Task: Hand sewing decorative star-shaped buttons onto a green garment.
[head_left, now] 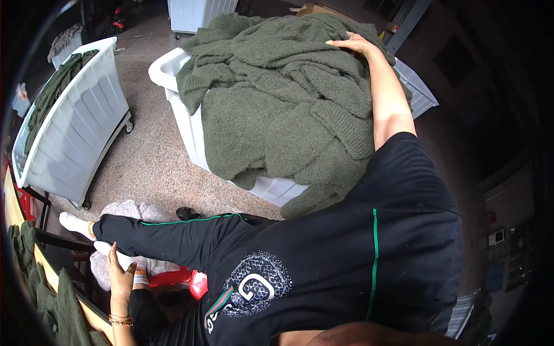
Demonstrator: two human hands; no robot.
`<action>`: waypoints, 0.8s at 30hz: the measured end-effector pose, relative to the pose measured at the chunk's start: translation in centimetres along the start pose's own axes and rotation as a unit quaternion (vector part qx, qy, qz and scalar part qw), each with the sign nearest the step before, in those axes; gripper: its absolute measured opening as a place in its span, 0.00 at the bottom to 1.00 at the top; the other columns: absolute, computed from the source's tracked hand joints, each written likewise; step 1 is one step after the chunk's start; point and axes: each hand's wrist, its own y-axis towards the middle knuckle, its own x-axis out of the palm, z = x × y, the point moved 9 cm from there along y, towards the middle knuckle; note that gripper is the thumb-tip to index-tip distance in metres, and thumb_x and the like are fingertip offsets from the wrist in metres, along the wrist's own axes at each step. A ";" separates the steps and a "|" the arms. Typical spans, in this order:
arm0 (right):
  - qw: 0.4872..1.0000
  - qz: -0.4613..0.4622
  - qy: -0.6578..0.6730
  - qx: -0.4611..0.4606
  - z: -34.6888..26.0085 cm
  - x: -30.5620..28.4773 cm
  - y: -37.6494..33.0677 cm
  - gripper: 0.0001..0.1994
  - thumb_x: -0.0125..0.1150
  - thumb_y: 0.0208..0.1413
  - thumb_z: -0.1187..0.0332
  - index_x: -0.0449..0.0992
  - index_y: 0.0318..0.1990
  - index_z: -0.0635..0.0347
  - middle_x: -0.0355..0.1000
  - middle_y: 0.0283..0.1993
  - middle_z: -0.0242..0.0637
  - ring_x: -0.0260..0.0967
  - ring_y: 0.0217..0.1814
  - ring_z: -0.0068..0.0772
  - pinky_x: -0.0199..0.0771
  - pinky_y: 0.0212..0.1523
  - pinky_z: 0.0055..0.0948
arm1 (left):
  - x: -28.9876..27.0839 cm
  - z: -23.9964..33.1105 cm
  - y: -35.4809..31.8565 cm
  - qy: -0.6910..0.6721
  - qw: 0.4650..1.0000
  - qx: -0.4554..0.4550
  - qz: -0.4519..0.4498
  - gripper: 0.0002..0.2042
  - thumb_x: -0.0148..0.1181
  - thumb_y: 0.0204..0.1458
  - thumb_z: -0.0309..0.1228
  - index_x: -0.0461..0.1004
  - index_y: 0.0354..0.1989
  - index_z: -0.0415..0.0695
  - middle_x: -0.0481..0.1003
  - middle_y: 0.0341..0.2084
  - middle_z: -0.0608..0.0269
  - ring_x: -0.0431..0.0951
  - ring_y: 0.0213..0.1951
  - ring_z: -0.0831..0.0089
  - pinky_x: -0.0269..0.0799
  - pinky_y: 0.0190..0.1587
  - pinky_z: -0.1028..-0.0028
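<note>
I see right hand on green knitwear, grip unclear; bin looks overfull, hence overhang. Left hand parted, at sock.

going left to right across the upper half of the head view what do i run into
White wheeled bin → farther white bin → right hand on the dark green knit pile → grey post.

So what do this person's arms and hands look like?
Both the left hand and the right hand are bare, with no gloves. Thin gold-coloured bracelets circle the left wrist. The right arm has a short, black sleeve; the left sleeve can't be made out.
</note>
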 end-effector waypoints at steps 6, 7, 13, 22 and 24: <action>0.994 0.047 0.045 -0.088 -3.0 0.3 -3.0 0.36 0.76 0.40 0.58 0.73 0.57 0.69 0.78 0.47 0.46 0.76 0.43 0.34 0.75 0.47 0.32 | -0.8 0.4 -0.7 0.032 0.999 -0.007 0.011 0.43 0.69 0.40 0.18 0.55 0.68 0.41 0.62 0.61 0.41 0.61 0.65 0.47 0.59 0.67 0.62; 0.992 0.044 0.081 -0.091 -3.1 0.4 -3.9 0.29 0.75 0.42 0.62 0.76 0.52 0.69 0.78 0.46 0.43 0.76 0.43 0.33 0.74 0.48 0.31 | -1.2 0.4 -0.7 0.037 0.999 -0.001 0.014 0.43 0.69 0.40 0.18 0.55 0.68 0.41 0.62 0.61 0.41 0.61 0.65 0.47 0.59 0.66 0.62; 0.944 -0.034 0.295 -0.147 -9.0 1.0 -10.6 0.25 0.68 0.47 0.66 0.75 0.53 0.71 0.77 0.50 0.45 0.75 0.50 0.34 0.72 0.56 0.31 | -2.7 0.9 -0.8 0.038 0.999 0.015 0.008 0.43 0.70 0.40 0.19 0.55 0.68 0.42 0.62 0.61 0.42 0.61 0.65 0.46 0.59 0.67 0.61; 0.614 -0.421 0.594 -0.304 -31.8 4.2 -20.4 0.42 0.69 0.51 0.50 0.60 0.63 0.75 0.70 0.57 0.50 0.67 0.63 0.44 0.73 0.57 0.44 | -3.4 2.3 -2.7 0.016 1.000 -0.009 0.018 0.42 0.68 0.42 0.20 0.54 0.69 0.44 0.61 0.63 0.44 0.59 0.67 0.51 0.55 0.68 0.63; 0.779 -0.088 0.591 -0.190 -33.3 -0.6 -24.2 0.49 0.76 0.40 0.75 0.46 0.65 0.80 0.68 0.54 0.56 0.70 0.56 0.40 0.78 0.49 0.33 | -4.3 2.6 -2.9 0.010 0.999 -0.004 0.035 0.42 0.69 0.43 0.21 0.54 0.69 0.45 0.61 0.64 0.44 0.58 0.67 0.51 0.54 0.68 0.63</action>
